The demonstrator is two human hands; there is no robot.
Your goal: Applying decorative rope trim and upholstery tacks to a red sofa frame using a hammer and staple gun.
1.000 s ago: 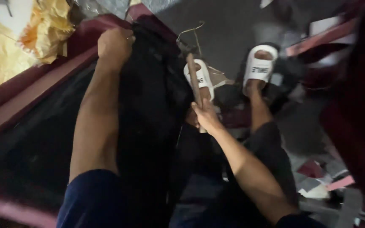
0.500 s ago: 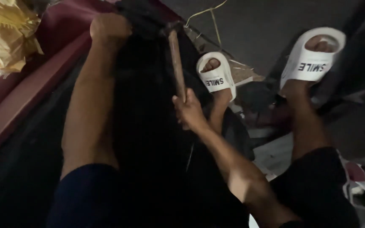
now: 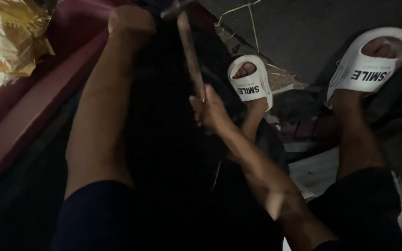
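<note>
Dim grey concrete floor [image 3: 312,32] lies beneath me. My right hand [image 3: 209,110] is clenched around the brown wooden handle of a hammer [image 3: 189,46], whose metal head is up by my left hand [image 3: 131,21], a fist pressing black fabric [image 3: 173,153] against the dark red padded frame [image 3: 47,97]. Crumpled yellow plastic wrapping [image 3: 10,37] sits far left; white rubber slides [image 3: 250,81] cover my feet.

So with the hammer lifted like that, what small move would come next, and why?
Probably a short downward tap. The right hand grips the wooden handle of the hammer with its head raised near the left hand, which presses dark fabric against the maroon frame.
</note>
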